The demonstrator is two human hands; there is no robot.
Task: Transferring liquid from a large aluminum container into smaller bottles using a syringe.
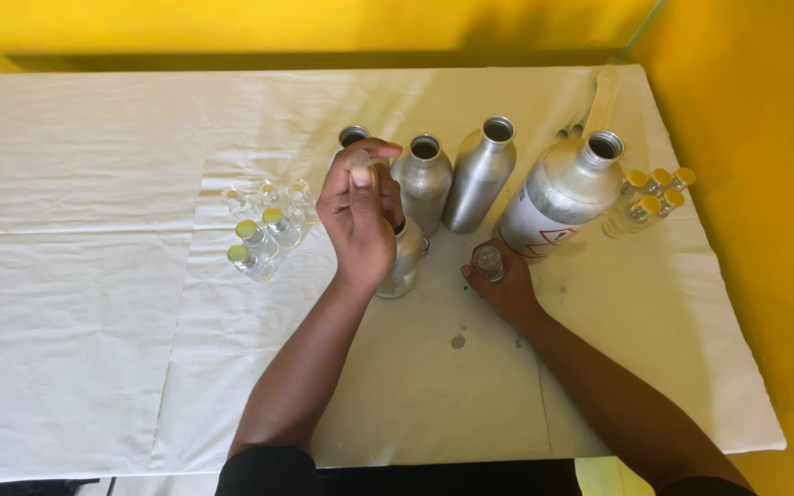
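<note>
My left hand is raised over a silver metal bottle and pinches a small pale cap or stopper between thumb and fingertips. My right hand rests on the white cloth and grips a small clear glass vial, open top upward. Behind my hands stand more open-necked aluminium bottles: one mostly hidden by my left hand, a medium one, a slim one, and a large one with a label.
Several small clear vials with yellow-green tops cluster left of my left hand. More yellow-capped vials stand right of the large bottle. A white cloth covers the table. Yellow walls close in behind and at right.
</note>
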